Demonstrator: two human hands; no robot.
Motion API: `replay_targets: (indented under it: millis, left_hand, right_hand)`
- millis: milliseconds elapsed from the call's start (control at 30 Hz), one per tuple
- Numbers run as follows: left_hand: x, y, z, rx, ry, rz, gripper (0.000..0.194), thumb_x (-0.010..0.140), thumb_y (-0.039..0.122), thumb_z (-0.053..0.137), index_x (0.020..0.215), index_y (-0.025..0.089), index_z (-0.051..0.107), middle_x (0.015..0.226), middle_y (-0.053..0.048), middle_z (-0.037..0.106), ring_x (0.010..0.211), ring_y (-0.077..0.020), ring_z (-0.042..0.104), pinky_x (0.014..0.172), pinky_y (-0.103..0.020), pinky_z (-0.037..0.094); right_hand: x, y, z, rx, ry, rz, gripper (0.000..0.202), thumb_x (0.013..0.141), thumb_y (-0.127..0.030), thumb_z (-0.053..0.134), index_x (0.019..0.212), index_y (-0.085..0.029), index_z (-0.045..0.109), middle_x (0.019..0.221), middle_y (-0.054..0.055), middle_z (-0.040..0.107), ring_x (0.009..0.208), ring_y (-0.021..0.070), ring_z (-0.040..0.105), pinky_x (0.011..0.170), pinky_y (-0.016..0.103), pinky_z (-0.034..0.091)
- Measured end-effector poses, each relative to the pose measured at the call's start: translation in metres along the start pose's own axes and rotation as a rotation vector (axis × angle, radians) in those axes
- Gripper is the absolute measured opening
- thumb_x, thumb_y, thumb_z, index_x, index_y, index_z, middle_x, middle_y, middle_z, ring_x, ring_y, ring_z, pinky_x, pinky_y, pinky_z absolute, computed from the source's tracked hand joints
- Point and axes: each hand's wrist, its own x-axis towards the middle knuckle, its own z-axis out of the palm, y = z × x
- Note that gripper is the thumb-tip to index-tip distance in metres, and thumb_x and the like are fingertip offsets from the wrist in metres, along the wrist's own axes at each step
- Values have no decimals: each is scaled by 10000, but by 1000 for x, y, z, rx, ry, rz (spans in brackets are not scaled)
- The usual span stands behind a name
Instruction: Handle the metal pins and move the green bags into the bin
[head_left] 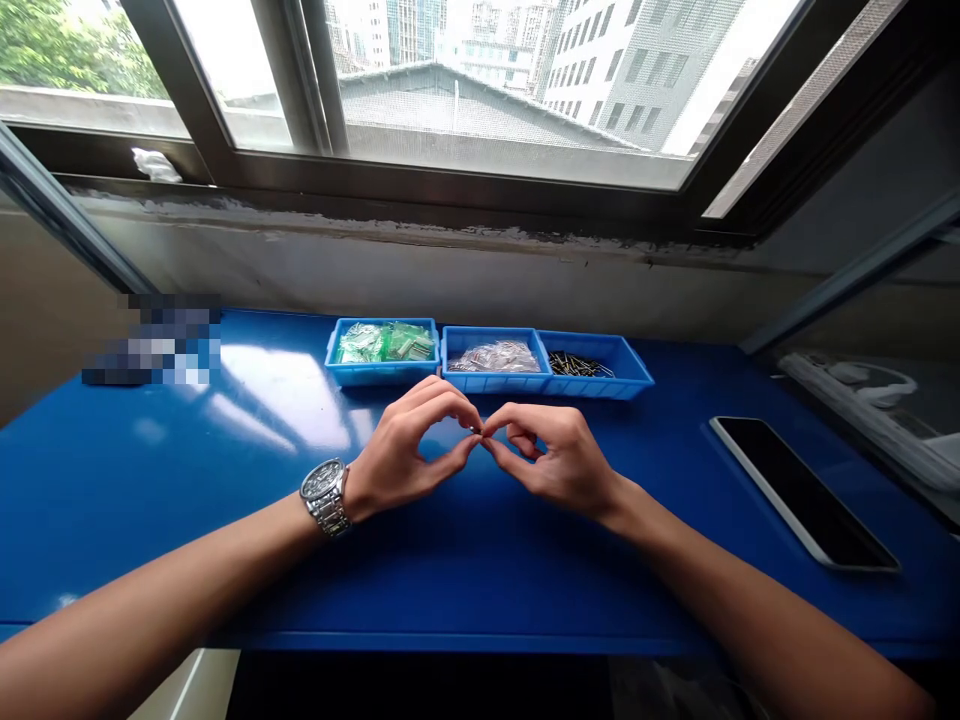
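My left hand (412, 445), with a silver watch (326, 495) on its wrist, pinches thumb and forefinger together at the middle of the view. Against its fingertips, my right hand (559, 455) also makes a pinch. Between the two pinches is a tiny dark metallic piece (476, 430), too small to make out. Both hands are above the blue table (465, 560), just in front of the blue bins. Dark thin metal parts (577, 364) lie in the right bin (626, 370).
Green-marked plastic packets fill the left bin (382, 372); clear packets lie in the middle bin (495, 382). A phone-like device (806, 490) rests at the right. A blurred dark object (154, 345) sits far left. Behind the table stand a wall and window.
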Motion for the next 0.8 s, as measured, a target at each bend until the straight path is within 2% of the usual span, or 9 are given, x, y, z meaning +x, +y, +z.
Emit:
replay_targets:
  millis: [133, 267, 367, 500, 667, 800]
  left_hand:
    - [1, 0, 0, 6, -5, -3, 69, 930, 134, 640, 976, 183, 655, 923, -63, 686, 882, -193, 623, 872, -365, 546]
    - [1, -1, 0, 6, 16, -24, 37, 941, 156, 651, 969, 181, 652, 915, -61, 684, 874, -192, 615, 853, -357, 539]
    - [0, -3, 1, -16, -34, -23, 33, 944, 159, 653, 972, 175, 656, 919, -59, 677, 874, -187, 609, 826, -339, 528]
    - [0, -4, 2, -59, -138, 18, 54, 939, 138, 635, 983, 167, 650, 945, -62, 669, 877, -184, 603, 789, -318, 520]
    - [1, -2, 0, -37, -40, -9, 52, 940, 147, 653, 985, 174, 655, 928, -58, 678, 881, -186, 616, 817, -329, 523]
    - [1, -1, -1, -23, 6, -15, 72, 925, 127, 663, 984, 168, 661, 934, -60, 675, 892, -186, 624, 821, -330, 525]
  right_hand:
    - [-1, 1, 2, -21, 12, -7, 57, 913, -201, 675, 945, -173, 715, 606, -72, 415, 516, 78, 413, 531, 214, 363]
    - [-1, -6, 0, -109, 153, -37, 60, 923, -222, 679, 914, -177, 717, 585, -62, 452, 495, 82, 416, 514, 224, 372]
    - [-1, -12, 1, -116, 211, -109, 43, 928, -210, 681, 930, -176, 708, 610, -46, 541, 491, 81, 431, 502, 222, 387]
    - [-1, -16, 3, -91, 164, -202, 35, 926, -160, 673, 944, -170, 701, 654, -37, 594, 504, 73, 438, 512, 214, 395]
    - [0, -12, -3, -91, 179, -101, 37, 914, -183, 679, 940, -174, 704, 612, -59, 498, 508, 80, 433, 522, 218, 392]
    - [0, -4, -1, -72, 48, -19, 60, 910, -183, 671, 948, -177, 717, 610, -66, 437, 525, 85, 436, 549, 221, 389]
